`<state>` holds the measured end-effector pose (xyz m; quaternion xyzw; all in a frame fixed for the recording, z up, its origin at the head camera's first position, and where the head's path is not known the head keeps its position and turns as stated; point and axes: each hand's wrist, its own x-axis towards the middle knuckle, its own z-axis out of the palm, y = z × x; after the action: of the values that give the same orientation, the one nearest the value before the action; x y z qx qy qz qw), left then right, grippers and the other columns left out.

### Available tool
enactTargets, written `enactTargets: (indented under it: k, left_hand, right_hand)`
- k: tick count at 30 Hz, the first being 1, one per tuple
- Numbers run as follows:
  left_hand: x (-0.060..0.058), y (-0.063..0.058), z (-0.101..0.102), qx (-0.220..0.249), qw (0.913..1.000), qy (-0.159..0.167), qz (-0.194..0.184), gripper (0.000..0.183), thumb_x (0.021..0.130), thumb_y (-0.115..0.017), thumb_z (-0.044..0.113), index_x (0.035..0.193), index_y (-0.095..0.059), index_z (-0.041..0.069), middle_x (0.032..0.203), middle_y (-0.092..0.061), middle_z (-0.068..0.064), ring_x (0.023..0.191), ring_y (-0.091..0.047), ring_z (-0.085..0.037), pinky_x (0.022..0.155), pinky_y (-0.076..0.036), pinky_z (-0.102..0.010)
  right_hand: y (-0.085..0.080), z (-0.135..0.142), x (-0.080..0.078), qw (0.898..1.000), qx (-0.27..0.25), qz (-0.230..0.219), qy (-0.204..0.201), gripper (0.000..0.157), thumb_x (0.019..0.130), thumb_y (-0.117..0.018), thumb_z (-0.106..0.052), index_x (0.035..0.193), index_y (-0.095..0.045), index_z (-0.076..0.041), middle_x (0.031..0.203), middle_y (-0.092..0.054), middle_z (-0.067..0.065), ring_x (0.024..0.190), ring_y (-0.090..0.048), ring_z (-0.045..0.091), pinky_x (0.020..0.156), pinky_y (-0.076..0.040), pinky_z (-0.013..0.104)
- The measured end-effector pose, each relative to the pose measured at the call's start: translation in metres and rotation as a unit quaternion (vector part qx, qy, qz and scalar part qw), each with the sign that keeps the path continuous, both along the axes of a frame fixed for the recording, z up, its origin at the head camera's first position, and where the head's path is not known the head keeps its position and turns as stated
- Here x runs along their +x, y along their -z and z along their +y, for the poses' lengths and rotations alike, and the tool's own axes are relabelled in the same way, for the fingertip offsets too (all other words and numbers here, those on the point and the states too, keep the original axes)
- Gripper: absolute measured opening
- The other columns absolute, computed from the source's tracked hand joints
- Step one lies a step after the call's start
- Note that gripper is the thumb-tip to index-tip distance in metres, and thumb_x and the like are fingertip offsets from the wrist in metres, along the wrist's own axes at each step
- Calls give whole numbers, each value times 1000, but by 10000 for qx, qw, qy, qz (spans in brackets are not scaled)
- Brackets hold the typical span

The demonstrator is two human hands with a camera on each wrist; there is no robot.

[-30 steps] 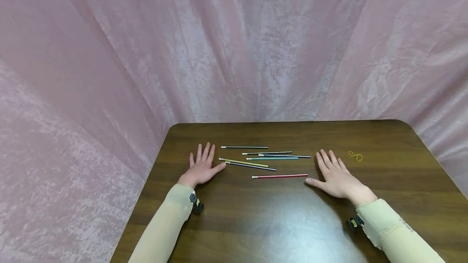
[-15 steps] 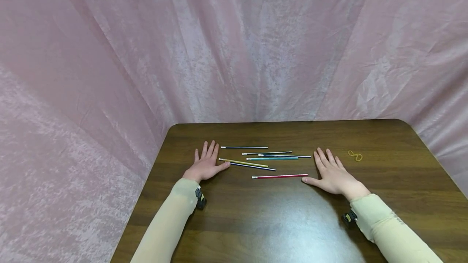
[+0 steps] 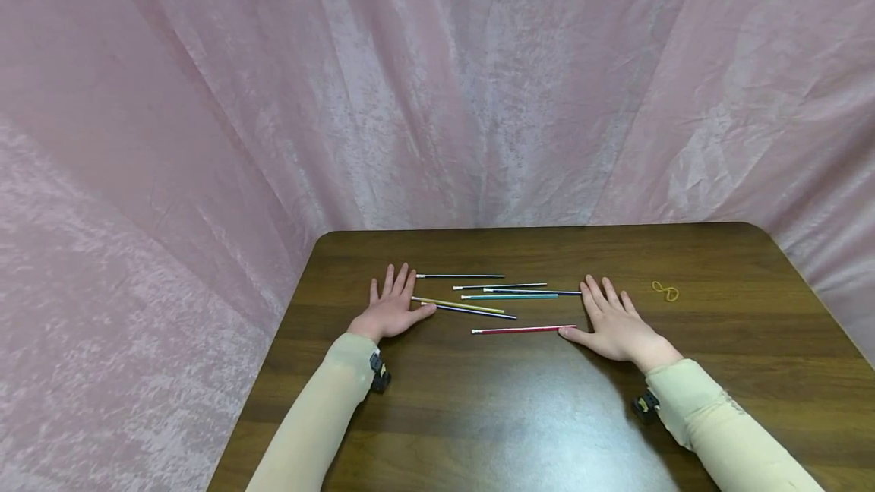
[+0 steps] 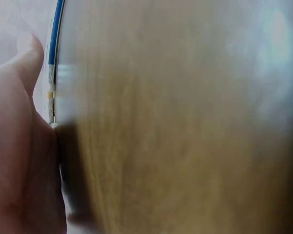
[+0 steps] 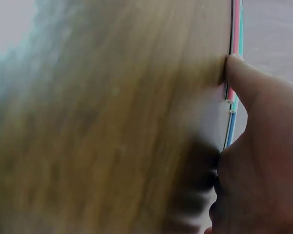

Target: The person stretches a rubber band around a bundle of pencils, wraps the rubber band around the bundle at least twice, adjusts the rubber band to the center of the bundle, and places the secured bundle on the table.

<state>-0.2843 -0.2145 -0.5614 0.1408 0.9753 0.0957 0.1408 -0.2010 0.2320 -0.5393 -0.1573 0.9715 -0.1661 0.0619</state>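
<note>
Several unsharpened pencils lie roughly side by side, white eraser ends to the left. My left hand (image 3: 391, 313) is palm down with fingers spread at those eraser ends. Its index fingertip meets the rearmost dark pencil (image 3: 465, 276), and its thumb overlaps the ends of the yellow pencil (image 3: 468, 306) and a blue pencil (image 4: 55, 39). Opposite, my right hand (image 3: 618, 329) is spread likewise at the plain ends. Its thumb lies at the end of the red pencil (image 3: 519, 330), and the index fingertip is right by a dark blue pencil (image 3: 563, 293). A teal pencil (image 3: 513, 297) lies among them.
A yellow rubber band (image 3: 664, 292), twisted into a figure eight, lies to the right beyond my right hand. The brown wooden table (image 3: 444, 416) has rounded far corners. Behind it hangs a pink velvet curtain (image 3: 478, 97).
Both hands have slid inward, the left to the right and the right to the left, up to the pencil ends. The rearmost and yellow pencils have shifted slightly right.
</note>
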Motion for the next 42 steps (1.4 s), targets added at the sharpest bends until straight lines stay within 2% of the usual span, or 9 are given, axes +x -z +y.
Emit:
enactTargets:
  k: [1, 4, 9, 16, 22, 27, 34, 38, 42]
  left_hand:
    - [1, 0, 1, 8, 10000, 4, 17, 108, 82, -23, 90, 159, 5, 20, 165, 18, -1, 148, 25, -28, 111, 16, -61]
    - [1, 4, 3, 69, 10000, 19, 23, 108, 82, -24, 90, 159, 5, 20, 165, 18, 0, 148, 25, -28, 111, 16, -62]
    - [5, 3, 10, 179, 9998, 61, -58, 110, 80, -26, 91, 159, 6, 21, 164, 20, 2, 147, 28, -25, 111, 17, -61]
    - [10, 1, 23, 56, 9998, 147, -111, 112, 79, -26, 92, 159, 9, 21, 164, 21, 2, 147, 28, -25, 111, 16, -61]
    - [15, 1, 37, 92, 9997, 230, -75, 114, 78, -27, 93, 159, 7, 19, 164, 19, 1, 147, 27, -26, 111, 13, -62]
    - [20, 1, 46, 54, 9995, 293, -31, 115, 77, -23, 94, 158, 9, 19, 164, 20, 1, 146, 28, -25, 111, 17, -61]
    - [29, -4, 59, 41, 9995, 306, 40, 114, 78, -25, 92, 159, 5, 18, 165, 17, -1, 148, 25, -26, 111, 16, -61]
    - [31, 0, 70, -22, 9994, 338, 26, 114, 77, -23, 94, 159, 8, 20, 165, 19, 2, 147, 27, -25, 112, 15, -60]
    - [31, 4, 79, -30, 9992, 390, 3, 115, 75, -22, 95, 158, 10, 21, 164, 21, 4, 146, 29, -23, 112, 15, -60]
  right_hand:
    - [4, 0, -2, 10000, -64, 68, -15, 104, 92, -48, -69, 154, -16, 7, 162, -7, 26, 147, -1, 49, 112, -4, 67]
    - [5, -3, -2, 9998, -169, 106, 7, 102, 93, -49, -68, 154, -17, 8, 162, -8, 26, 147, -2, 49, 111, -4, 68]
    - [3, -7, -4, 9999, 22, -8, 144, 103, 93, -49, -69, 154, -17, 7, 162, -8, 26, 147, -4, 48, 111, -5, 68]
    - [22, -4, -13, 9998, -10, 92, 185, 105, 92, -41, -75, 156, -15, 4, 164, -6, 22, 149, -1, 45, 111, -3, 69]
    - [20, -10, -13, 9997, 49, 103, 210, 103, 93, -40, -74, 155, -17, 5, 163, -8, 23, 149, -2, 45, 112, -4, 66]
    - [18, -15, -14, 9997, -72, 130, 190, 101, 94, -43, -70, 154, -18, 7, 162, -9, 25, 148, -3, 46, 111, -4, 69]
    - [20, -21, -14, 9998, 53, 87, 140, 99, 96, -38, -70, 155, -15, 6, 163, -6, 25, 149, 2, 45, 112, -4, 67]
    - [23, -24, -14, 9996, 233, -11, 174, 98, 96, -37, -70, 155, -13, 6, 164, -4, 23, 150, 2, 42, 113, -3, 65]
    - [30, -26, -16, 9997, 124, -112, 155, 100, 96, -37, -70, 155, -10, 6, 164, -2, 24, 149, 4, 43, 112, -3, 67]
